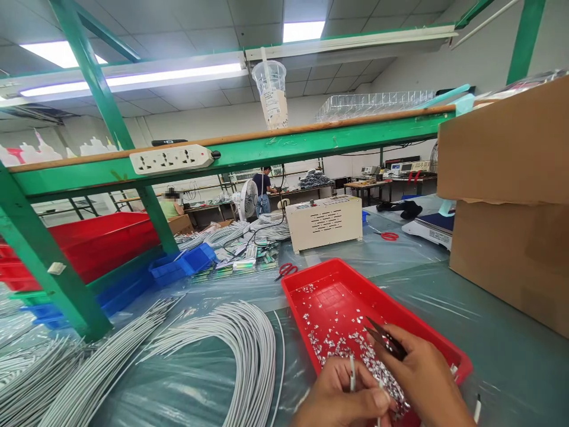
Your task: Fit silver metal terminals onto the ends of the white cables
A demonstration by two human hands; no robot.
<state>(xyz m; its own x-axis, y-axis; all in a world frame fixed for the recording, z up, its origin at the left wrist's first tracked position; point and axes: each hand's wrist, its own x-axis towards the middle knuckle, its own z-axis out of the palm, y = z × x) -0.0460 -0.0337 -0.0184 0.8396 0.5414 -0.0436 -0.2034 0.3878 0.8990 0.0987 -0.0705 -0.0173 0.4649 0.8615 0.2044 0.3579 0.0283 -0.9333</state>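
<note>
My left hand (344, 397) is closed on a thin grey-white cable (352, 373), whose end stands up between the fingers. In my right hand (424, 370) is a pair of dark snips (384, 338), its pointed blades aimed up and to the left and slightly apart. Both hands are over the near end of a red plastic tray (329, 270), where small silvery foil scraps (377, 367) lie scattered and heaped. Left of the tray, a thick curved bundle of grey cables (253, 344) lies on the table.
More cable bundles (111, 362) lie at the left. Beyond the tray are a beige metal box (326, 222), red-handled scissors (288, 270) and blue bins (182, 264). Cardboard boxes (507, 255) stand at the right. A green shelf (288, 145) crosses overhead, with a drink cup (273, 101) on it.
</note>
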